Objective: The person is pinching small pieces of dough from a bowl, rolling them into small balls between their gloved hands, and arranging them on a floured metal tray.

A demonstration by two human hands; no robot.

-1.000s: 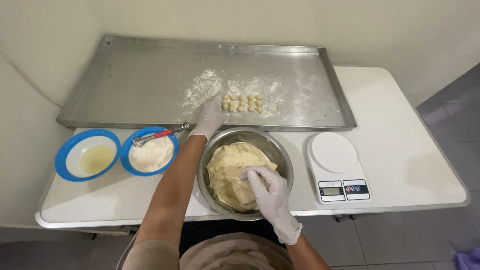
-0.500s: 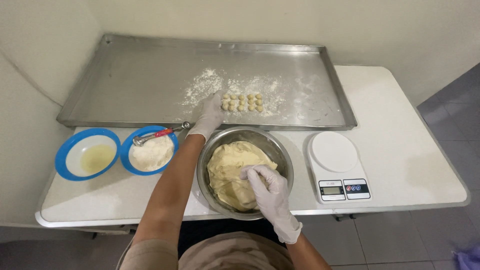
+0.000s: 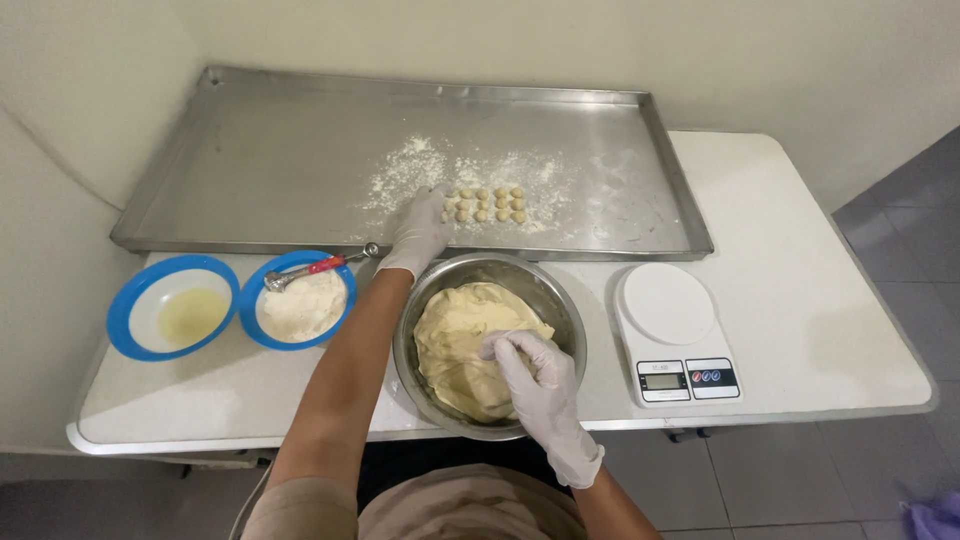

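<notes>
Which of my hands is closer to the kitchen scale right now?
Right. The right hand is in the metal bowl of dough, just left of the scale; the left hand is farther, on the tray by the dough balls.

Brushed metal tray [image 3: 300,150], flour-dusted; shiny steel bowl [image 3: 560,300]; soft matt dough [image 3: 455,330]; smooth plastic scale [image 3: 665,305].

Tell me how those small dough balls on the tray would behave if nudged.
The dough balls look round, so they would probably roll on the flat metal tray. The scattered flour likely limits sticking. They seem soft, like the dough in the bowl, so pinching may dent them.
</notes>
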